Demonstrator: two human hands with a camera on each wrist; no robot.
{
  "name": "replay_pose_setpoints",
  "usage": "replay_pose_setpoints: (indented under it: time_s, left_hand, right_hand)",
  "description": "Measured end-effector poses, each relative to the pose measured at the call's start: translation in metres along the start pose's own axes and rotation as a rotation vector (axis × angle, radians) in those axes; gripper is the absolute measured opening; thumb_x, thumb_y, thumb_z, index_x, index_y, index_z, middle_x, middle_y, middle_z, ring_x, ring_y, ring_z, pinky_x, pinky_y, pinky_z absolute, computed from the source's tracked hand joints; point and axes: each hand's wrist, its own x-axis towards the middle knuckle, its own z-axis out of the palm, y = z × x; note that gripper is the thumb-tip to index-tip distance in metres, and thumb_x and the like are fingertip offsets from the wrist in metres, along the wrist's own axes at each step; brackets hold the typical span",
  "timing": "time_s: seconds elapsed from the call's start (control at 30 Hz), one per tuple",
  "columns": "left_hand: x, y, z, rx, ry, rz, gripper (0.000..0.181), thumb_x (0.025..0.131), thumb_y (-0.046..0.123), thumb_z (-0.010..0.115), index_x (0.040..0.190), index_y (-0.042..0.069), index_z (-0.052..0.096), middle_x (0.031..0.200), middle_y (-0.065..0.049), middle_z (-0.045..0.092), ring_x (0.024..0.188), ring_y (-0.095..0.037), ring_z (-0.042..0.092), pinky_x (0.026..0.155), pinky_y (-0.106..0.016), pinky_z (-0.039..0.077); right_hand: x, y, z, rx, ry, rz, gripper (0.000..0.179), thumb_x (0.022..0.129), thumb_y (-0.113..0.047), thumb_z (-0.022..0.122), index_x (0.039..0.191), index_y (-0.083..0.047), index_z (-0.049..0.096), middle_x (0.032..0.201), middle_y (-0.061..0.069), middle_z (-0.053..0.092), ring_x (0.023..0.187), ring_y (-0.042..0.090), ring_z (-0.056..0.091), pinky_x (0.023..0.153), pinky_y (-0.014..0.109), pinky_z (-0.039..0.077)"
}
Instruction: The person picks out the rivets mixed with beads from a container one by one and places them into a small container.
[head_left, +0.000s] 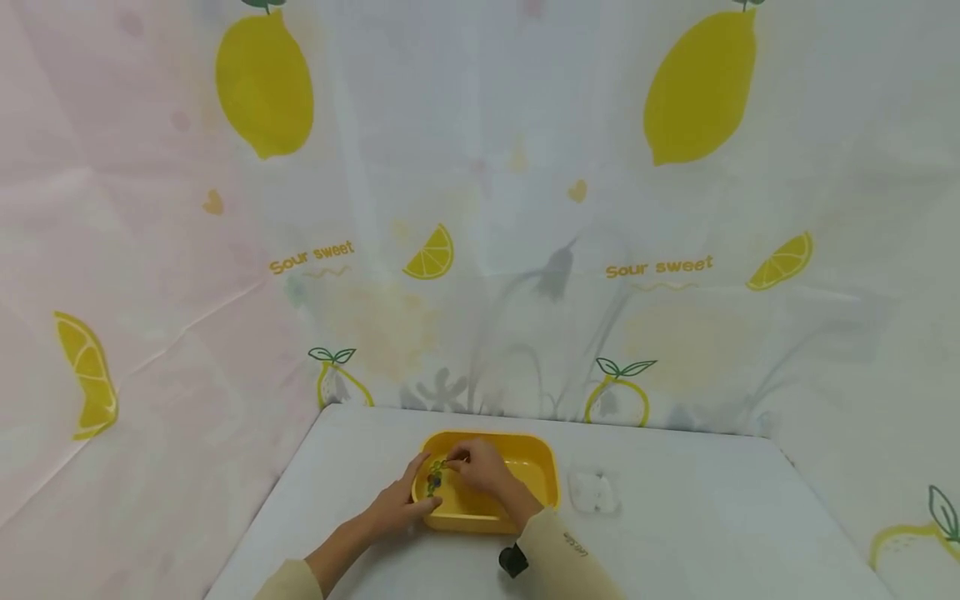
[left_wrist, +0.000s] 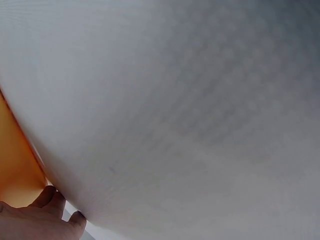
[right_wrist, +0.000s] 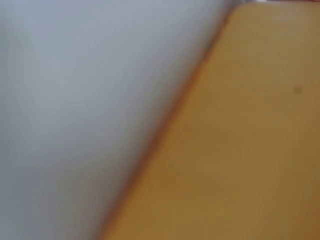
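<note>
A yellow tray (head_left: 542,483) stands on the white table. Inside its left end lies a small string of green and dark blue bead-like pieces (head_left: 435,479). My left hand (head_left: 392,507) rests at the tray's left end with thumb and fingers spread, the thumb beside the lower end of the pieces. In the left wrist view the left fingertips (left_wrist: 48,194) come up to the orange-looking tray wall (left_wrist: 17,160). My right hand (head_left: 482,468) reaches over the tray and pinches the upper end of the green pieces. Only the tray (right_wrist: 225,130) and blurred white show in the right wrist view.
To the right of the tray lies a clear plastic packet (head_left: 594,492) with whitish parts. A black device (head_left: 513,561) sits at the right sleeve's cuff. Lemon-printed curtains (head_left: 480,333) rise behind the table (head_left: 705,517) and at both sides.
</note>
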Motion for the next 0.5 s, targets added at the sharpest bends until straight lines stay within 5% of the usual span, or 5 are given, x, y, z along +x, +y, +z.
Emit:
replay_pose_setpoints:
  time_s: [0.37,0.5]
  left_hand:
    - [-0.004,0.002,-0.002,0.005,-0.016,-0.023,0.084,0.083,0.052,0.057,0.147,0.022,0.012,0.131,-0.025,0.047,0.098,-0.026,0.054,0.084,-0.051,0.043]
    - [-0.003,0.004,-0.003,0.007,-0.015,-0.017,0.083,0.083,0.053,0.056,0.147,0.023,0.012,0.132,-0.024,0.047,0.100,-0.026,0.054,0.085,-0.052,0.042]
  right_hand:
    - [-0.001,-0.008,-0.041,0.116,0.069,-0.122,0.013,0.086,-0.014,0.064,0.090,-0.004,0.071,0.082,0.005,0.070,0.064,0.007,0.060,0.057,0.019,0.048]
    - [-0.003,-0.002,-0.056,0.146,0.064,-0.107,0.016,0.087,-0.014,0.063,0.092,-0.001,0.071,0.082,0.006,0.069,0.065,0.012,0.062,0.056,0.020,0.048]
